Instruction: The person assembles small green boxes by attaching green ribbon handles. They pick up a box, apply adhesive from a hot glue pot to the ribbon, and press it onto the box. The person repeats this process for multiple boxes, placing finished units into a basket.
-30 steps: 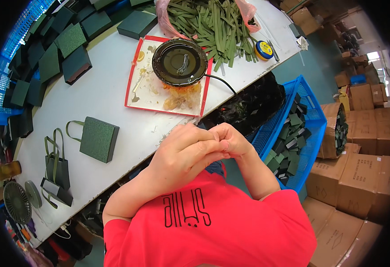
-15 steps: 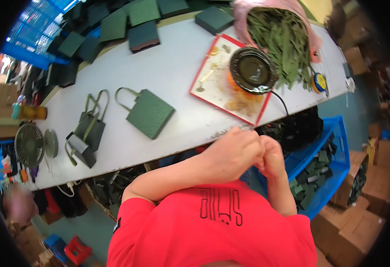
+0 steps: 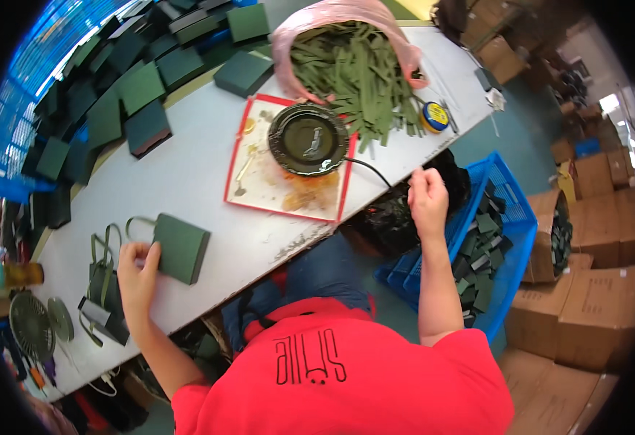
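My left hand (image 3: 139, 270) is at the left edge of a dark green box (image 3: 181, 248) with a ribbon handle, thumb against its side and fingers closed there. Part of the handle loop is hidden behind the fingers. Beside that hand, to the left, lie small dark green boxes with ribbon handles (image 3: 104, 286). My right hand (image 3: 427, 197) is raised by the table's front edge, fingers curled together; whatever they may hold is too small to make out. Left of it, a round black pot (image 3: 308, 141) with dark liquid stands on a stained red-rimmed board (image 3: 248, 190).
A pink bag (image 3: 288, 54) spills green ribbon strips (image 3: 361, 80) onto the white table (image 3: 208, 138). A yellow-and-blue round tin (image 3: 433, 117) sits near the right edge. Blue crates (image 3: 509, 239) with green pieces and cardboard boxes (image 3: 600, 304) stand at right. Dark boxes (image 3: 139, 87) pile up at the far left.
The hands, together before my chest, have parted. The left reached out to the green box; the right moved to the right. The view has shifted, so the table's things appear farther left.
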`<state>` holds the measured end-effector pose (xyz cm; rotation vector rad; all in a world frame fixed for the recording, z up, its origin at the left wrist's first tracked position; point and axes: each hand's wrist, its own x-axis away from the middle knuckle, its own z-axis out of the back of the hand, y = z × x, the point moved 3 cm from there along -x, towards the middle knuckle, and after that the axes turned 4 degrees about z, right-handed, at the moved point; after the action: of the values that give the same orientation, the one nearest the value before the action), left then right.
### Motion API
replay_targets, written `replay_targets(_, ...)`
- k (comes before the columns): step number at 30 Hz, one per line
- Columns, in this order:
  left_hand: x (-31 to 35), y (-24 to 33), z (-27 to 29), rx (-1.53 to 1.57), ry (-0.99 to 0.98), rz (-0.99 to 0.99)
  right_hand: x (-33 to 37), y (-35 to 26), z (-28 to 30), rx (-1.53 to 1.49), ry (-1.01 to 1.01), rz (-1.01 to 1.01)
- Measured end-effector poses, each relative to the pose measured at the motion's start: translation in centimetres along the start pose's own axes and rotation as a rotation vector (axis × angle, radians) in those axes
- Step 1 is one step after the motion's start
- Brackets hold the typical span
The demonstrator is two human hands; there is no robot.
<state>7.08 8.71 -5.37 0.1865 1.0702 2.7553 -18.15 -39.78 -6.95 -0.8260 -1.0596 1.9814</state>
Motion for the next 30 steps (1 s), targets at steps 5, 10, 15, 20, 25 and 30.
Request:
replay_targets(5, 1.4, 3.5, 1.0, 0.031, 0.225, -0.386, -1.8, -0.8, -1.2, 0.12, -0.004, 0.0)
replay_targets(10, 2.8, 8.1, 0.5, -0.371, 0.162, -0.637, -4.4, -0.4, -3.1, 0.132, 0.056, 0.123)
replay_targets(15, 4.1, 10.1, -3.2, -0.428, -0.244, -0.411, -5.7, -1.6, -4.6, 0.105, 0.024, 0.269)
replay_targets(20, 3.6, 9.7, -2.4, -0.525, -0.35, -0.387, -6.5, -3.0, -6.2, 0.203, -0.085, 0.428)
replay_targets(25, 3.2, 9.8, -2.4, -0.541, -0.284, -0.403, -7.7, -1.9, -7.1, 0.39, -0.001, 0.605)
replay_targets(30, 3.3, 9.7, -2.5, -0.531, -0.256, -0.401, -7.3, -1.4, -6.7, 0.345, -0.06, 0.62)
